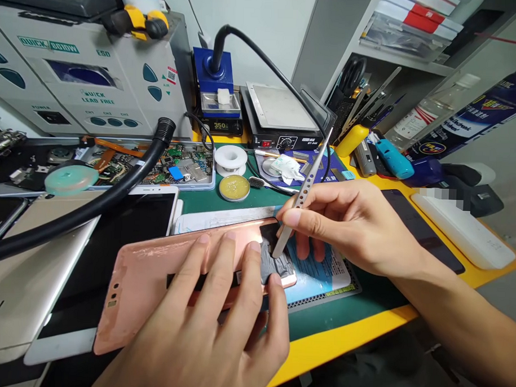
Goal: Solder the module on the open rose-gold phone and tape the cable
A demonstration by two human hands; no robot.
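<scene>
A pink phone back cover (pixel 149 263) lies with its inner side up and slightly tilted. My left hand (pixel 223 322) is laid across it, fingers spread and fingertips pressing on its surface; the thumb is mostly hidden below the fingers. Near the cover's right end is a wrinkled black film (pixel 276 267). Between thumb and fingers, my right hand (pixel 345 225) grips steel tweezers (pixel 308 184) with holes along the arms. Their pointed end aims up and away, while the wide blunt end touches the black film.
Beneath the cover is a blue-and-white sheet (pixel 318 269) on a green mat (pixel 390 297). Phones (pixel 125 234) and a thick black hose (pixel 127 183) lie left. Behind stand a solder spool (pixel 231 158), a flux tin (pixel 234 188), a heating plate (pixel 282 107) and a rework station (pixel 88 74).
</scene>
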